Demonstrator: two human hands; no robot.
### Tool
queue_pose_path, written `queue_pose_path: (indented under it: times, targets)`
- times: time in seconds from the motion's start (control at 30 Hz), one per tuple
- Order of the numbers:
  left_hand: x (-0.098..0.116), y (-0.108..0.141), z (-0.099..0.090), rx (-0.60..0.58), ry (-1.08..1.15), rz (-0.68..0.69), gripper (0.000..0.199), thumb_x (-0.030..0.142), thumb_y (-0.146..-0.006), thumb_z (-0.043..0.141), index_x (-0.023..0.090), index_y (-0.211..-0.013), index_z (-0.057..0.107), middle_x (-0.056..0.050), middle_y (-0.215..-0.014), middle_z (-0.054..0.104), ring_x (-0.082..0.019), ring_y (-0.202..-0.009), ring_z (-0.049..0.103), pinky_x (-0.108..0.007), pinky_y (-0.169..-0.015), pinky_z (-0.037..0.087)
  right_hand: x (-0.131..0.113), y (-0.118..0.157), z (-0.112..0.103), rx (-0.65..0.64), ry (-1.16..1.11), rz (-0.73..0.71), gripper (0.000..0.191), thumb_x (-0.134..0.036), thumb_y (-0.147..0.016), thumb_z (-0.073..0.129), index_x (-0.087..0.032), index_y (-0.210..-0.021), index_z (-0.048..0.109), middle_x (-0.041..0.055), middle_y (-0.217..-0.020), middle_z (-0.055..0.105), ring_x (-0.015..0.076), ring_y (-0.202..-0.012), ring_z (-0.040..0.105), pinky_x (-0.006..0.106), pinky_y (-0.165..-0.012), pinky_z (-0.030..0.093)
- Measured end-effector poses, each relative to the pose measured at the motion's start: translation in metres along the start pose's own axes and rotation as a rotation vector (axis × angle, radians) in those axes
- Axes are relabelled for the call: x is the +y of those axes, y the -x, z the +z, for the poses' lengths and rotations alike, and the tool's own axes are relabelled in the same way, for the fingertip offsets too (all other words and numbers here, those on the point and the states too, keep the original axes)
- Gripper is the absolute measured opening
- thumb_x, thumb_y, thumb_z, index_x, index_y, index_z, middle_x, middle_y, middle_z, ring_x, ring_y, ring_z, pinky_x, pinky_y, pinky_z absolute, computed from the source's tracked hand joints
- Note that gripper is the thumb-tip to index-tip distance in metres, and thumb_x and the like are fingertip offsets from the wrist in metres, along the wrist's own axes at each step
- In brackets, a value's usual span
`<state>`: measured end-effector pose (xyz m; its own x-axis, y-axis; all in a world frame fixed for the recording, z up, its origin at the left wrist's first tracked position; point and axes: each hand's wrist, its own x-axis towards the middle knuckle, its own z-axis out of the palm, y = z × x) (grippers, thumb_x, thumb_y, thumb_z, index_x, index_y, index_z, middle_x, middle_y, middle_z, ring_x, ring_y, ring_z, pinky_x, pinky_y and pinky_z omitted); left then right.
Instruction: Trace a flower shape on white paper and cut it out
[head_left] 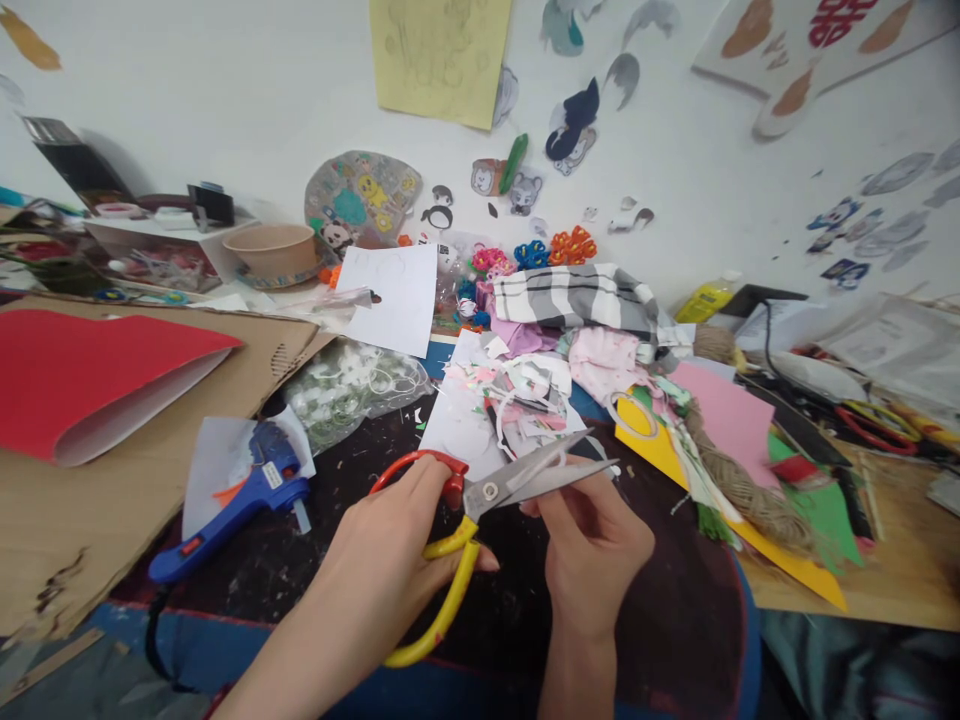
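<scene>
My left hand [397, 530] is closed around the handles of a pair of scissors [491, 492], one handle red and the other yellow. Their blades are spread and point right, towards my right hand [596, 550]. The fingers of that hand are bent and pinched together just behind the blades, which partly cover them. A small whitish piece [559, 456] shows between the blades at these fingertips; its exact kind is unclear. Beyond the blades, paper scraps and cuttings [532, 385] are heaped on a white sheet.
To the left, a blue glue gun [262, 490] lies on the dark mat beside cardboard [112, 500] and red paper [97, 375]. A bag of green and white bits [352, 395] is behind. Twine [739, 470] and coloured paper [727, 410] lie right.
</scene>
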<state>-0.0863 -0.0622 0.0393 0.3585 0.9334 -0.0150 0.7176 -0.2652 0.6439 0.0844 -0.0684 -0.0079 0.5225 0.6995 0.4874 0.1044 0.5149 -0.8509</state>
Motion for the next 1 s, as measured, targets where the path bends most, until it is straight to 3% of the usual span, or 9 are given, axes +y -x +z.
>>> queue_pose_path:
  times: [0.2, 0.47, 0.77, 1.0]
  targets:
    - [-0.003, 0.0, 0.002, 0.029, -0.018, 0.026, 0.033, 0.035, -0.081, 0.073, 0.025, -0.102, 0.05, 0.0, -0.097, 0.069, -0.025, -0.09, 0.069, -0.034, -0.072, 0.045, -0.001, -0.001, -0.004, -0.017, 0.039, 0.022, 0.012, -0.013, -0.079, 0.074, -0.019, -0.069, 0.072, 0.0012, -0.071, 0.07, 0.0143, -0.059, 0.062, 0.027, -0.053, 0.052]
    - [-0.002, 0.001, 0.003, 0.028, -0.029, 0.045, 0.033, 0.034, -0.081, 0.074, 0.024, -0.101, 0.05, 0.0, -0.095, 0.068, -0.025, -0.087, 0.069, -0.033, -0.071, 0.046, -0.004, -0.002, -0.004, -0.025, -0.008, 0.045, 0.013, -0.007, -0.077, 0.071, -0.02, -0.077, 0.075, 0.0013, -0.08, 0.071, 0.0116, -0.057, 0.06, 0.024, -0.049, 0.051]
    - [-0.002, 0.002, -0.001, 0.015, -0.05, 0.057, 0.034, 0.034, -0.079, 0.076, 0.025, -0.102, 0.052, 0.0, -0.095, 0.068, -0.023, -0.083, 0.068, -0.03, -0.067, 0.045, -0.007, -0.011, -0.01, -0.142, -0.011, -0.051, 0.017, -0.009, -0.083, 0.07, -0.021, -0.073, 0.075, 0.0004, -0.074, 0.07, 0.012, -0.058, 0.06, 0.024, -0.05, 0.049]
    - [-0.002, 0.005, -0.003, -0.022, -0.014, 0.035, 0.033, 0.032, -0.081, 0.074, 0.026, -0.103, 0.051, 0.0, -0.097, 0.067, -0.022, -0.083, 0.067, -0.029, -0.068, 0.045, -0.009, -0.012, -0.012, -0.153, 0.036, -0.089, 0.018, -0.008, -0.083, 0.069, -0.021, -0.072, 0.075, 0.0012, -0.076, 0.07, 0.0149, -0.064, 0.064, 0.028, -0.054, 0.05]
